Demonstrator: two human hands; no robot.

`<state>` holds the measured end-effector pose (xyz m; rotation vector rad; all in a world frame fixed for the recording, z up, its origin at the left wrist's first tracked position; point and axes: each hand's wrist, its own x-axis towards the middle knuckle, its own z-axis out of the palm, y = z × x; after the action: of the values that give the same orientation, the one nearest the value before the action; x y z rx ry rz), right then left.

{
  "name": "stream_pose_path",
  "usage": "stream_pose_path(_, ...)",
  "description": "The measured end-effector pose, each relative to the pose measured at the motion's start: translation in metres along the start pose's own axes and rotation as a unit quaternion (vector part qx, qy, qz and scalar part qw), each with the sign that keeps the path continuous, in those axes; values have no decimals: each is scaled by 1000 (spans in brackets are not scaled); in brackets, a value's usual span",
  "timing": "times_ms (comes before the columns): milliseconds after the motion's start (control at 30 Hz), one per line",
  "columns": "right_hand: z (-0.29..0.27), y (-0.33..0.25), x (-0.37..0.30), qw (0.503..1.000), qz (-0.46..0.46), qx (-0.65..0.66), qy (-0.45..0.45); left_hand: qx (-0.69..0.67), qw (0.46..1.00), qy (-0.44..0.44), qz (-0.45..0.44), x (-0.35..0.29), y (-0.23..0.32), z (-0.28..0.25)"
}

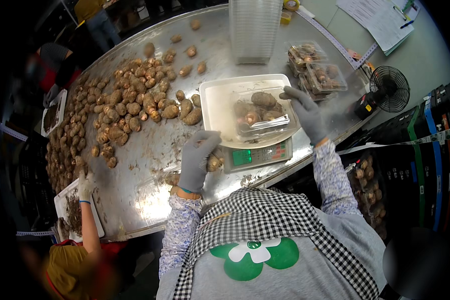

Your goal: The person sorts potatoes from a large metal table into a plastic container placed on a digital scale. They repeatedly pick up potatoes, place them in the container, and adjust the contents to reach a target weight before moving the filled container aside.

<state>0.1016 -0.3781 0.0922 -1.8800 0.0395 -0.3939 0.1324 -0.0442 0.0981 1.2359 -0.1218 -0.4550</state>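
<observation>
A white tray [214,110] rests on a digital scale [265,156] with a lit green display. In the tray sits a clear plastic box holding several brown taros [263,99]. My left hand [195,162], in a grey glove, is closed by the tray's near left corner; a bit of brown shows between its fingers, too little to name. Beside that hand a taro [215,162] lies on the table. My right hand [307,115], also gloved in grey, is at the tray's right rim, its fingers stretched toward the box, with dirt-darkened tips.
A big pile of taros [130,100] covers the left of the metal table [140,175]. Stacked clear boxes [255,30] stand at the back, filled boxes [326,77] and a small black fan [389,89] at the right. A co-worker's gloved hand [85,187] reaches in at lower left.
</observation>
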Motion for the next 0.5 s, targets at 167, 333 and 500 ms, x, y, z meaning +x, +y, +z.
stream_pose_path(167, 5, 3, -41, 999, -24, -18, 37, 220, 974, 6, -50, 11, -10, 18)
stream_pose_path(333, -2, 1, -51, 995, 53, -47, 66, 224, 967, -79, -89, 26, -14, 19)
stream_pose_path(500, -14, -16, -44, 976, 212, 52, 11, 160, 970, -114, -142, 33, -11, 19)
